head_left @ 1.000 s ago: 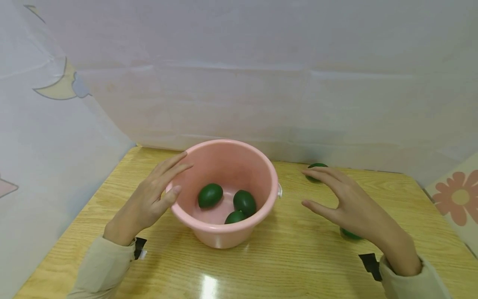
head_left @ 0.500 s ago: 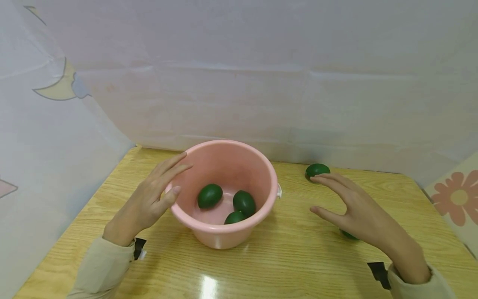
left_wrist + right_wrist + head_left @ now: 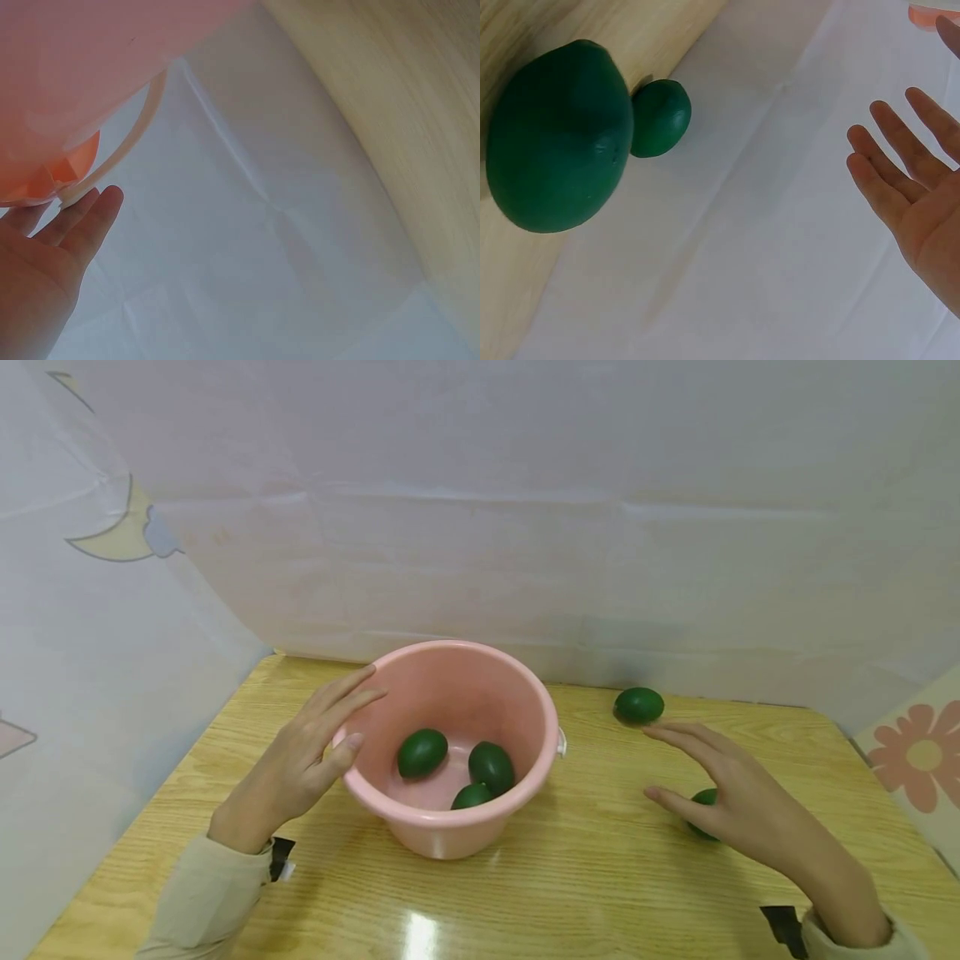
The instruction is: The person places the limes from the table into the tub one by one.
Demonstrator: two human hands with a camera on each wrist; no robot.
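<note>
My left hand [image 3: 296, 756] is at the left rim of a pink plastic bucket [image 3: 450, 839], its fingers extended and touching the rim. In the left wrist view the fingers [image 3: 96, 221] lie beside the bucket's pale handle [image 3: 131, 135], near the hinge. Inside the bucket are three dark green oval fruits [image 3: 422, 753], one partly hidden by the front wall. My right hand [image 3: 738, 797] hovers over the table's right side, fingers spread and holding nothing. It partly covers one green oval fruit [image 3: 703, 814]; another green oval fruit [image 3: 639, 705] lies just beyond its fingertips.
The wood-grain table [image 3: 525, 902] meets a pale sheet wall [image 3: 480, 568] at the back. Printed sheets also stand at both sides, with a pink flower [image 3: 922, 756] on the right one. A white handle joint [image 3: 562, 742] sticks out at the bucket's right.
My right hand has moved right and toward me, uncovering the far green fruit and showing more of the near one. My left hand and the bucket have stayed put.
</note>
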